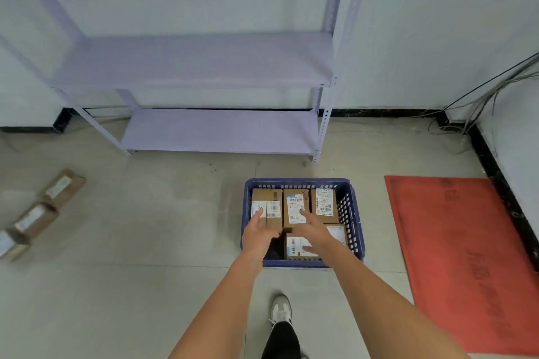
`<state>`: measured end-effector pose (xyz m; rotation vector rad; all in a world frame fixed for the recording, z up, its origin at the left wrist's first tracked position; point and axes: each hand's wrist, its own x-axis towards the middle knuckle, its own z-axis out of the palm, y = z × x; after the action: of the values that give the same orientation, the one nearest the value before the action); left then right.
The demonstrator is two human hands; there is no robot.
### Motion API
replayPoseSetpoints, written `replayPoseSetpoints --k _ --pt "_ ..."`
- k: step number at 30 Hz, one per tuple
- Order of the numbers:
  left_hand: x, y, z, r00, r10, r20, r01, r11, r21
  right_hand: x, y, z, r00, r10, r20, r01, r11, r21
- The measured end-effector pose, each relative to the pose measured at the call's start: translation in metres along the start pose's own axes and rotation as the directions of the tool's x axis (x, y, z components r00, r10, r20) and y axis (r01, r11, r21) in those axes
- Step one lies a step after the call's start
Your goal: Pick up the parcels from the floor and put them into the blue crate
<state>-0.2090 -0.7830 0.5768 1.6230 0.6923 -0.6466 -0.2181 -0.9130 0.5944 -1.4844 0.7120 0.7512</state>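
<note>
Shoe (280, 309) planted below both hands. Far off the left hand (256, 234), three parcels (36, 214) wait on the floor. Left fingers straight on a crated box (267, 207); right hand (315, 234), fingers spread, presses two more. Five boxes sit in the crate (354, 213).

Pale walls (423, 23), beige tiled floor (145, 227) — lavender metal shelving unit (204, 61), red mat (466, 256), loose cables (481, 96) in corner

both hands (287, 232) over parcels (295, 207) in blue crate (356, 221); fingers straight
</note>
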Motion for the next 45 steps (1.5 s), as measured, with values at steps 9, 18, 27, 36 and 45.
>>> replayPoseSetpoints --k 9,18,27,36,45 --pt "-0.109 -0.031 -0.128 0.994 0.007 -0.106 -0.031 0.973 -0.227 -0.089 -0.016 0.115 0.994 -0.054 0.096 0.061 0.995 -0.078" --pt "-0.125 -0.054 -0.353 0.970 -0.003 -0.244 -0.091 0.925 -0.370 -0.096 -0.032 0.339 0.976 0.006 0.219 0.051 0.965 -0.256" --pt "-0.110 -0.087 -0.567 0.925 -0.100 -0.367 -0.092 0.877 -0.471 -0.083 -0.059 0.561 0.929 0.066 0.363 0.097 0.905 -0.414" --pt "-0.034 -0.079 -0.746 0.883 -0.174 -0.436 -0.125 0.808 -0.575 -0.004 -0.116 0.759 0.887 0.117 0.447 0.147 0.846 -0.512" --pt "0.063 -0.067 -0.912 0.870 -0.250 -0.424 -0.083 0.774 -0.628 0.066 -0.171 0.925 0.874 0.186 0.449 0.133 0.797 -0.590"
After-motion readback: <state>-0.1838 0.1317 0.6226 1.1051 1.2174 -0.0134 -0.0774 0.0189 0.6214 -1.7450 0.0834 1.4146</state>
